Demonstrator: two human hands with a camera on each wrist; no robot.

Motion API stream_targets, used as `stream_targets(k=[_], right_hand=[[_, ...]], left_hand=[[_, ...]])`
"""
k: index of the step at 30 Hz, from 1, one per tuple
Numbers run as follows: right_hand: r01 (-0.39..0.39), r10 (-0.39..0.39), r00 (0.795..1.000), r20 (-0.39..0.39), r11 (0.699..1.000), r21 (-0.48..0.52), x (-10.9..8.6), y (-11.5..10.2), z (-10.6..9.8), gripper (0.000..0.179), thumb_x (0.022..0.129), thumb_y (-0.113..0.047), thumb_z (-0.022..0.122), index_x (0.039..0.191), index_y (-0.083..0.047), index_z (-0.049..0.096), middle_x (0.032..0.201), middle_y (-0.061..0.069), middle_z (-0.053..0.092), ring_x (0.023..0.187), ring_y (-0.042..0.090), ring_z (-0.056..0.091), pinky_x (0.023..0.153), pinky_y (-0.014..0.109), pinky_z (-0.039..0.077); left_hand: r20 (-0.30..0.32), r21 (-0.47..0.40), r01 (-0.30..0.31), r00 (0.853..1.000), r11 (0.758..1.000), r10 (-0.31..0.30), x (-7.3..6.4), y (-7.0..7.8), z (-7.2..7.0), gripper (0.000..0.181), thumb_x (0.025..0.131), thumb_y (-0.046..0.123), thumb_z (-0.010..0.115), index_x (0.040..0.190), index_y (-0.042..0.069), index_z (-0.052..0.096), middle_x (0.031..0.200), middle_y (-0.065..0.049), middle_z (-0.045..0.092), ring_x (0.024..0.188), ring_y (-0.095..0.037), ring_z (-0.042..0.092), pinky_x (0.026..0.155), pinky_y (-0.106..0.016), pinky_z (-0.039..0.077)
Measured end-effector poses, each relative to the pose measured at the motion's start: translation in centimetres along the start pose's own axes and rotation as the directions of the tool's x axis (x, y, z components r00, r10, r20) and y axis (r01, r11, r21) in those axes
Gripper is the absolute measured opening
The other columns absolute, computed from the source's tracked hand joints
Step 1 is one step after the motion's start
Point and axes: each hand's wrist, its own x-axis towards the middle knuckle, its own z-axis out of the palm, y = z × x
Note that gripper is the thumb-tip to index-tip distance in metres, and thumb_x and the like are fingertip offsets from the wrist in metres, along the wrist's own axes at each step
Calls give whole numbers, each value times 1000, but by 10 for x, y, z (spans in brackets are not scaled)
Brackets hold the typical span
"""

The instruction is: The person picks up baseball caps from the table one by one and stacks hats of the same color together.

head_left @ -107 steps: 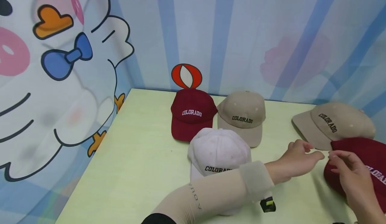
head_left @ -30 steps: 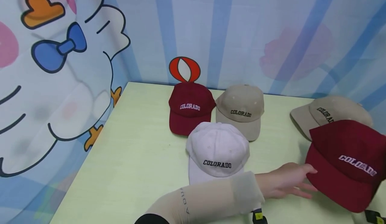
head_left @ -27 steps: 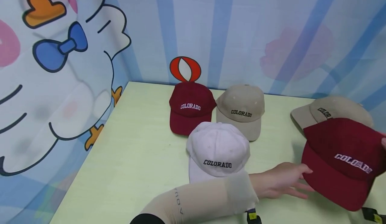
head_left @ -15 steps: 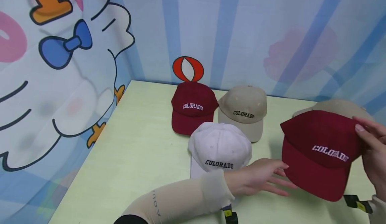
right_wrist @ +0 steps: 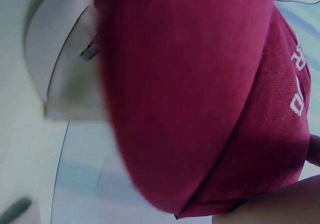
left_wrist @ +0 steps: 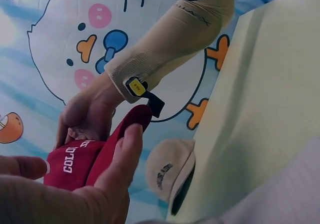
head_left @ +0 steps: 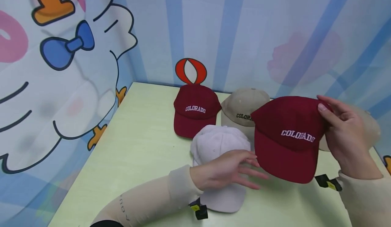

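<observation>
My right hand [head_left: 348, 135] holds a dark red baseball cap [head_left: 287, 138] by its side, thumb on the outside and fingers behind. The cap is raised above the table, brim tilted down and its white COLORADO lettering facing me. In the right wrist view the red cap [right_wrist: 185, 84] fills most of the picture. My left hand [head_left: 226, 171] is beside the brim with its fingers spread and fairly straight; its index finger is at the brim's edge. A white cap [head_left: 210, 145] lies partly behind the left hand. In the left wrist view the left hand [left_wrist: 95, 194] is close to the red cap [left_wrist: 72, 164].
Another dark red cap [head_left: 195, 109] and a beige cap [head_left: 244, 101] stand side by side at the back of the pale yellow table [head_left: 137, 145]. A second beige cap [head_left: 371, 126] sits at the right, mostly hidden by the right hand. A cartoon-printed cloth [head_left: 195, 33] walls the table.
The right hand has taken up the red cap from the table's right side and carried it left, now in front of the back beige cap. The left hand has moved left alongside its brim.
</observation>
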Motion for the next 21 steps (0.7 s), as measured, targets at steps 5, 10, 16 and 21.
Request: stream_targets(k=[5, 10, 16, 21], right_hand=[[-49, 41, 998, 43, 981, 187, 12, -1, 19, 39, 101, -1, 60, 140, -2, 61, 116, 7, 68, 97, 18, 69, 83, 25, 57], [-49, 37, 998, 55, 972, 230, 22, -1, 40, 35, 100, -1, 62, 136, -3, 64, 108, 7, 73, 91, 17, 71, 78, 26, 57], [-66, 35, 992, 119, 961, 267, 29, 2, 66, 33, 100, 1, 63, 133, -2, 66, 102, 7, 73, 87, 17, 72, 76, 26, 58], [-88, 50, 986, 160, 966, 243, 31, 5, 89, 33, 99, -2, 66, 132, -4, 67, 106, 5, 71, 90, 15, 71, 78, 25, 57]], left_hand=[[37, 74, -37, 999, 997, 34, -23, 9, -23, 34, 109, 27, 44, 134, 7, 54, 125, -9, 65, 127, -38, 66, 94, -52, 60], [-37, 120, -93, 994, 988, 98, -41, 29, -53, 38, 108, 30, 43, 136, 5, 54, 110, -7, 66, 98, -27, 77, 80, -42, 64], [-158, 195, -233, 951, 953, 265, -49, 68, -74, 22, 107, 27, 45, 107, 11, 60, 91, -2, 62, 75, -14, 64, 62, -24, 57], [-308, 384, -284, 857, 878, 412, -35, 101, -84, 23, 107, 29, 50, 112, 10, 62, 98, -5, 63, 82, -16, 62, 67, -25, 54]])
